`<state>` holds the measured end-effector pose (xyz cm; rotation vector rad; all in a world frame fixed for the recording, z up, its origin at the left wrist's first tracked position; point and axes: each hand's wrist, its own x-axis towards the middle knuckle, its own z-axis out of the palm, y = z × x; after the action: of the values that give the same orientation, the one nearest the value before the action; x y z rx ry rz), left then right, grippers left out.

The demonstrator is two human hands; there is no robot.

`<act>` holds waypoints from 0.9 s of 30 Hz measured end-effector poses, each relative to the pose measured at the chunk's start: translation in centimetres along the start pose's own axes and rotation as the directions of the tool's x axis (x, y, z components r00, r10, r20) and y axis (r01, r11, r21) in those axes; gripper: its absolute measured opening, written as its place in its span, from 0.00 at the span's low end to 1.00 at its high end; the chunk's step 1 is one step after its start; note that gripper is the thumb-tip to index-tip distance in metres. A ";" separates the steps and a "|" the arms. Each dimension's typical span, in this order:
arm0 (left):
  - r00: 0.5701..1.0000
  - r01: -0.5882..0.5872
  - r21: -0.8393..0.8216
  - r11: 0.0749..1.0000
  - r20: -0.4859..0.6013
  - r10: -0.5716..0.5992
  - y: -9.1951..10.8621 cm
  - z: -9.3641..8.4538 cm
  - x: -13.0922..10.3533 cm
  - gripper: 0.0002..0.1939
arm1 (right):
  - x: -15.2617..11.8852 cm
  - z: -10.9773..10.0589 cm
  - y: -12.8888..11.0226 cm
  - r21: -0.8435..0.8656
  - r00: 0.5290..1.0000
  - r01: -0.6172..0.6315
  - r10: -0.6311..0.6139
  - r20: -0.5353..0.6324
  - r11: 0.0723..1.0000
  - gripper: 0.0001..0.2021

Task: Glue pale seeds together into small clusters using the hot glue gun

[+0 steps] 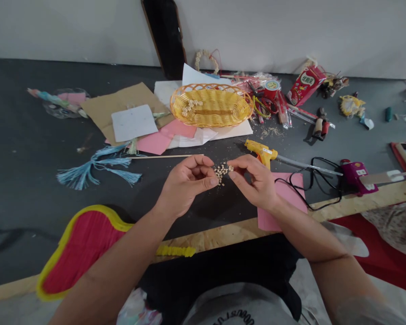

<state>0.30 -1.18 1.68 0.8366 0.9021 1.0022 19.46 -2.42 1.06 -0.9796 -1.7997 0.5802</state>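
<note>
A small pile of beige pieces (220, 173) lies on the dark table between my two hands. My left hand (193, 176) is on the left of the pile, fingers curled towards the thumb; whatever they hold, if anything, is hidden. Thumb and fingertips of my right hand (252, 178) pinch a small beige piece (230, 168) at the pile's right edge. Beyond them stands a yellow wicker basket (219, 106) with more beige pieces at its left end. A yellow glue gun (262, 152) with a clear stick lies just past my right hand.
A blue tassel (84, 169), a thin stick (162, 156) and pink paper (155, 141) lie at left. The red-and-yellow shape (84, 248) is near my left forearm. A black cord (311, 180) runs to a purple box (357, 177). A phone (165, 36) leans on the wall.
</note>
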 end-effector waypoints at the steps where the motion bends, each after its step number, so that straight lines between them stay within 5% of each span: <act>1: 1.000 0.003 0.014 1.000 0.006 -0.003 0.0 0.0 0.0 0.19 | 0.0 0.0 0.0 0.003 1.000 0.003 -0.003 0.000 1.000 0.07; 14: 1.000 -0.010 0.055 0.998 0.011 0.009 -0.3 -0.2 -0.1 0.17 | -0.2 0.0 0.1 -0.006 0.999 -0.008 0.009 0.032 1.000 0.07; 21: 0.987 0.019 0.058 0.998 0.159 -0.028 -0.5 -0.3 -0.1 0.13 | -0.3 0.1 0.3 0.008 0.997 0.049 -0.049 0.059 0.999 0.10; 27: 0.988 0.071 0.104 0.992 0.130 -0.084 -0.5 -0.3 -0.1 0.13 | -0.2 0.2 0.3 -0.018 0.991 0.121 -0.120 0.064 0.992 0.14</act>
<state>0.20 -1.38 1.12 0.9346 0.8679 0.8284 19.44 -2.45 0.66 -0.8691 -1.9105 0.5218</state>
